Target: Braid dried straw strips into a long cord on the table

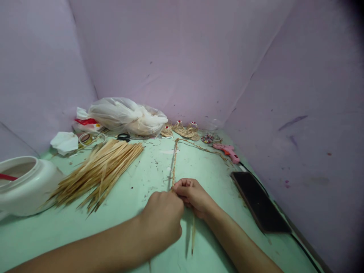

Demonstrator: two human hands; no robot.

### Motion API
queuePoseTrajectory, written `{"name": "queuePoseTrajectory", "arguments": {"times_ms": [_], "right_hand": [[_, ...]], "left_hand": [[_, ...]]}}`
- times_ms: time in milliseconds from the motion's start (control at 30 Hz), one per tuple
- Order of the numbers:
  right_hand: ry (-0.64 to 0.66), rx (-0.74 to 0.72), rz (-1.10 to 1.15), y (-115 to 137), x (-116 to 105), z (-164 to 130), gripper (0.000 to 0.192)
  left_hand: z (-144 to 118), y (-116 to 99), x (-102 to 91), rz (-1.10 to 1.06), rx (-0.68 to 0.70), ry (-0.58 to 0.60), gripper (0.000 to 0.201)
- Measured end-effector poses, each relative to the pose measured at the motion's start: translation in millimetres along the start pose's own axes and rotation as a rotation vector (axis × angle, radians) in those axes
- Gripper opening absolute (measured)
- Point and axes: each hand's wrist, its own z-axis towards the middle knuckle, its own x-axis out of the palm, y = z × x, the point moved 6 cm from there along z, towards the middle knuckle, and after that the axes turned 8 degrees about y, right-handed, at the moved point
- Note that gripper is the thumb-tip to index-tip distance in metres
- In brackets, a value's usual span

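A thin braided cord of straw-coloured fibre runs from my fingers away over the table, bends at its far end and trails to the right. My left hand is a closed fist, back upward, at the near end of the cord. Against it, my right hand pinches the cord's end with thumb and fingers. Below the right hand hangs a loose pale strip, its tip toward me. Exactly how the strands pass between my fingers is hidden. A pile of dry flat fibre strips lies to the left.
On the left stands a white pot. Along the back are a plastic bag, scissors, woven straw pieces and beads. A pink glue gun and a dark phone or tablet lie right, near the wall.
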Motion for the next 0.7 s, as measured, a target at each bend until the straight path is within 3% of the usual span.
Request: {"name": "queuePoseTrajectory", "arguments": {"times_ms": [133,167,233,300,367,500,600,700], "right_hand": [[0.087,0.008,0.018,2,4,0,0.008],[0.099,-0.001,0.031,4,5,-1,0.009],[0.106,-0.021,0.052,6,5,-1,0.011],[0.112,-0.028,0.056,7,5,-1,0.012],[0.117,-0.018,0.020,6,3,1,0.012],[0.032,-0.073,-0.296,4,-6,5,0.009],[-0.121,-0.203,-0.714,12,-7,-2,0.004],[-0.253,-0.269,-1.077,23,1,-16,0.015]], "left_hand": [[12,32,-33.9,-0.295,-0.075,-0.163,0.027],[17,42,-34.1,-0.433,-0.128,-0.134,0.026],[26,52,-22.1,-0.709,-0.189,0.033,0.023],[32,50,-5.6,-0.938,-0.176,0.218,0.016],[35,47,3.7,-1.055,-0.133,0.282,0.011],[39,52,11.5,-0.857,-0.194,0.226,0.009],[42,56,7.8,-0.645,-0.211,0.066,0.007],[44,54,5.0,-0.611,-0.132,-0.054,0.012]]}}
